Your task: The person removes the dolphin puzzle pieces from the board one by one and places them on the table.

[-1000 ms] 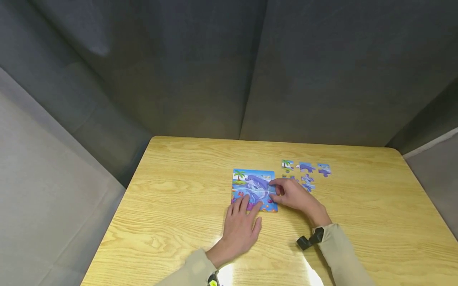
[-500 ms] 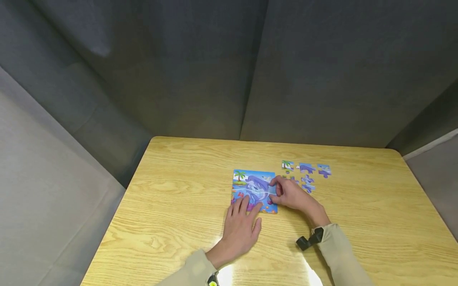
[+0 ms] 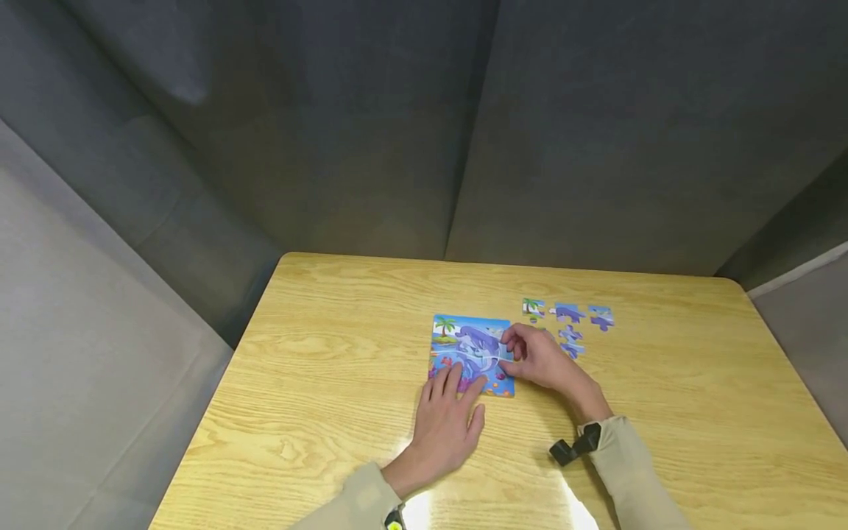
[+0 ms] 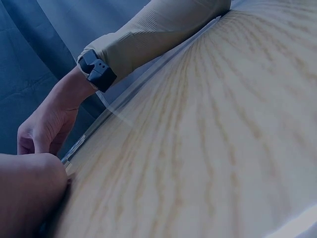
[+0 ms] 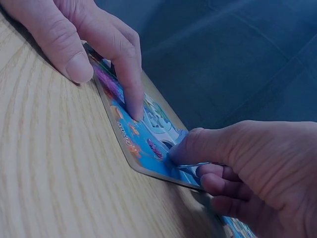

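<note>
A square dolphin jigsaw puzzle point(image 3: 478, 340) lies flat on the wooden table in the head view. My left hand point(image 3: 442, 423) rests on its lower edge with the fingers spread and fairly straight. At the puzzle's right edge my right hand point(image 3: 539, 359) pinches a puzzle piece between thumb and curled fingers. In the right wrist view a thin tilted edge of that puzzle piece point(image 5: 190, 167) shows beneath the thumb; the rest is hidden by the hand. The left wrist view shows my right hand point(image 4: 47, 126) from the side, while the puzzle is mostly hidden there.
Several loose puzzle pieces lie to the right of the puzzle, among them a palm-tree piece point(image 3: 532, 307), a dolphin piece point(image 3: 567, 313) and another purple-blue piece point(image 3: 601, 316). Some are partly behind my right hand. Dark curtains point(image 3: 371, 147) hang behind the table point(image 3: 318, 383).
My right hand's fingers have shifted slightly upward at the puzzle's right edge, covering more of a loose piece behind them. The left hand has stayed in place.
</note>
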A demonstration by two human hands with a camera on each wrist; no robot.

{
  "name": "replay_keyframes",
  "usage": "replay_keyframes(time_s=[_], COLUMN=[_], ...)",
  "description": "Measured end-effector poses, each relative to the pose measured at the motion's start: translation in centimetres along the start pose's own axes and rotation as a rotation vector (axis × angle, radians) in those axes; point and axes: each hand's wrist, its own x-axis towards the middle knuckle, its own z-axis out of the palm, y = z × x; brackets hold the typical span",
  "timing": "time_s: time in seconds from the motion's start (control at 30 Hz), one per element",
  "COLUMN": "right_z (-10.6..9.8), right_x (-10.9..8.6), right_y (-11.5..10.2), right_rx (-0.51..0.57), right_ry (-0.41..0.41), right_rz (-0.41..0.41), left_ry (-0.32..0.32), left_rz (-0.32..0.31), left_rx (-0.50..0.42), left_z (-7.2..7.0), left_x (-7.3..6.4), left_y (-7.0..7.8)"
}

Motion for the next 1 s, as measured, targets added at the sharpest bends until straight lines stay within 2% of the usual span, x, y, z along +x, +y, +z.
replay_keyframes(time_s=[0.37, 0.57, 0.8, 1.0], right_z=[-0.02, 0.09, 0.33, 0.66], right_x=[-0.12, -0.16, -0.11, -0.12], right_y=[0.13, -0.05, -0.26, 0.06], right_rx=[-0.009, -0.005, -0.056, -0.139], right_ry=[-0.006, -0.022, -0.031, 0.015], right_rz=[-0.044, -0.070, -0.073, -0.135], left_ry=[-0.016, 0.001, 0.024, 0.011], left_rz=[-0.008, 0.010, 0.028, 0.020], left_rx=[0.008, 0.006, 0.011, 0.020], left_z=[-0.06, -0.05, 0.13, 0.17], left_x=[0.05, -0.01, -0.04, 0.00], left_y=[0.07, 0.00, -0.17, -0.12])
